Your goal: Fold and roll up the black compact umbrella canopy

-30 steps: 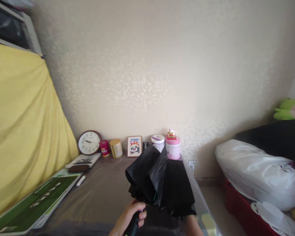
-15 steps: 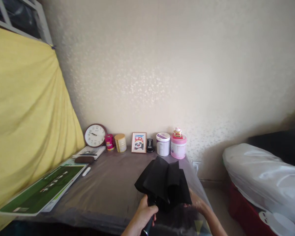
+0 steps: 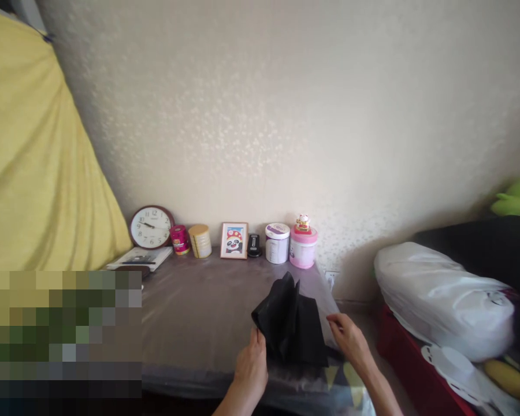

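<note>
The left hand point(image 3: 252, 364) is touching the umbrella point(image 3: 288, 323), grip unclear; right of it, the right hand point(image 3: 351, 341) is hovering, fingers curled, hold unclear.

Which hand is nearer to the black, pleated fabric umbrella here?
Left. The left hand is at the lower left edge of the black, pleated fabric umbrella, touching it; the right hand is off its right side, with a visible gap.
</note>
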A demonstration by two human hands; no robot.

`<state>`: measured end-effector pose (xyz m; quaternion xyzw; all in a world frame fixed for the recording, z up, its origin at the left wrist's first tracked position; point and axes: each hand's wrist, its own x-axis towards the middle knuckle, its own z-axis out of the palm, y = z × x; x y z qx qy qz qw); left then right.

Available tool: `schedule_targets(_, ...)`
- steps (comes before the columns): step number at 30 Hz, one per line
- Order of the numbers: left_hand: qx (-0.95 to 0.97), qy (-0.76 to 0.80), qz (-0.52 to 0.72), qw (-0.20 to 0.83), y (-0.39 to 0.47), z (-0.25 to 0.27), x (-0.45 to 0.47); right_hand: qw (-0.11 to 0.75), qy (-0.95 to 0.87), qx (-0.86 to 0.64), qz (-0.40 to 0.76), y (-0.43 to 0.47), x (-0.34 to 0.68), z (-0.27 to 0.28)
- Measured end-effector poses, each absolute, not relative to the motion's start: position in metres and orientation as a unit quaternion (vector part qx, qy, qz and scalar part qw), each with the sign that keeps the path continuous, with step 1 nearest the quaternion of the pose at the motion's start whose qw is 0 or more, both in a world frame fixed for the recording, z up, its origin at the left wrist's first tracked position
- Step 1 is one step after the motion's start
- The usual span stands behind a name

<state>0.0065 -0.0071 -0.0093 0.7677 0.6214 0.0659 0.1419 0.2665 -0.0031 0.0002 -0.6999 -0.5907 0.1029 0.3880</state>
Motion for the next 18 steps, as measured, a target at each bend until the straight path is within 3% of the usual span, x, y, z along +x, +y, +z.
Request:
schedule_targets(7, 0.789, 0.593, 0.065, 0.144, -0.015, -0.001, 0.007, 0.418, -0.658, -0.619, 0.099, 0.0, 0.214, 0.004)
schedule_targets(13, 0.797, 0.556, 0.118, 0.206, -0.013, -0.007, -0.009, 0.428, -0.596, -0.667, 0.133, -0.004, 0.228, -0.012)
schedule_targets(18, 0.791, 0.549, 0.147, 0.227, -0.014, -0.015, -0.004, 0.481, -0.524, -0.685, 0.156, -0.004, 0.228, 0.015)
